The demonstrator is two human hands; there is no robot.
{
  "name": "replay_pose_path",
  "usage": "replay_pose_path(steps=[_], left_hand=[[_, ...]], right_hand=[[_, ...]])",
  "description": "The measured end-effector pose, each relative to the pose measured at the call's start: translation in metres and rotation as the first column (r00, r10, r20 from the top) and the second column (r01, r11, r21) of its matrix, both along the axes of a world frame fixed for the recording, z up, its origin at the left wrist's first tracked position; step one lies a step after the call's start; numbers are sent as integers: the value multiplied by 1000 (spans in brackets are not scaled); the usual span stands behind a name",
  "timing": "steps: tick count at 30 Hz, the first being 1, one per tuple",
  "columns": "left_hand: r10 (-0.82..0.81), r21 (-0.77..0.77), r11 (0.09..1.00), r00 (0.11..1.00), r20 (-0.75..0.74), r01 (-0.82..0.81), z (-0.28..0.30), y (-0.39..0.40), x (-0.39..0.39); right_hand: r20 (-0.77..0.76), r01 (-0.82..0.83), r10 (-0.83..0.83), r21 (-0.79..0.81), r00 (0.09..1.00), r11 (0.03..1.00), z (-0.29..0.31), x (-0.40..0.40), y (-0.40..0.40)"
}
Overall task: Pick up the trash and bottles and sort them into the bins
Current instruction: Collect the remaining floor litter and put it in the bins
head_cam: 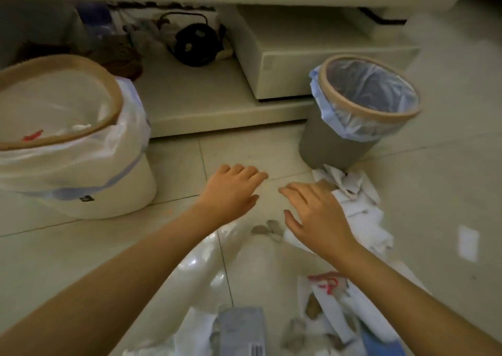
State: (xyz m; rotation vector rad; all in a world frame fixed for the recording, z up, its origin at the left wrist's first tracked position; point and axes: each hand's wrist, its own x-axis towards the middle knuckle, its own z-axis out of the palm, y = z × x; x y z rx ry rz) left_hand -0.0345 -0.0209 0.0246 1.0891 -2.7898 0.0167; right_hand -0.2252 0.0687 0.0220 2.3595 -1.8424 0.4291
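**binwatcher:** ok so the trash is all over the tiled floor (81, 247). Biggest clump is the crumpled white paper (361, 206), lying right against the foot of the grey bin (334, 149) and trailing toward the camera. Closer in there's a clear plastic bag (201, 268), a white wrapper with red print (326, 285), a grey-blue carton (241, 331) with a barcode at the bottom edge, plus a couple of small grey scraps (267, 228).

**tilefan:** what are the hands up to?

**binwatcher:** both are out over the floor, palms down, fingers spread, gripping nothing. The right hand (315, 214) has its outer edge up against the white paper, looks like touching but it's blurry so I can't swear to it. The left hand (233, 190) is just beside it over bare tile, the two fingertips near each other but apart.

**tilefan:** and the bins?

**binwatcher:** two, both upright, tan rims. The grey bin on the right has a bluish liner, can't see anything in it. The white bin (116, 192) on the left is bigger, clear liner, with a bit of white and red trash inside. Behind them is a low cream platform (195, 103) with a black round object (195, 43) on it, too blurred to name.
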Motion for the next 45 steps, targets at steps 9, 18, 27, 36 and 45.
replay_pose_path(steps=[9, 18, 27, 36, 45], left_hand=[[-28, 215, 975, 930, 367, -56, -79, 17, -102], [51, 332, 915, 882, 468, -229, -106, 21, -134], [-38, 568, 812, 983, -179, 134, -108, 22, -173], [-95, 443, 875, 967, -237, 194, -93, 9, -189], [-34, 492, 811, 865, -501, 317, -83, 5, -187]], right_hand=[[-88, 289, -276, 221, 957, 931, -53, -95, 93], [-62, 375, -371, 244, 927, 895, -91, -123, 122], [1, 380, -396, 275, 918, 883, -110, -130, 122], [-19, 341, -405, 575, 914, 743, -122, -130, 100], [-41, 315, -373, 624, 927, 715, -129, -127, 94]])
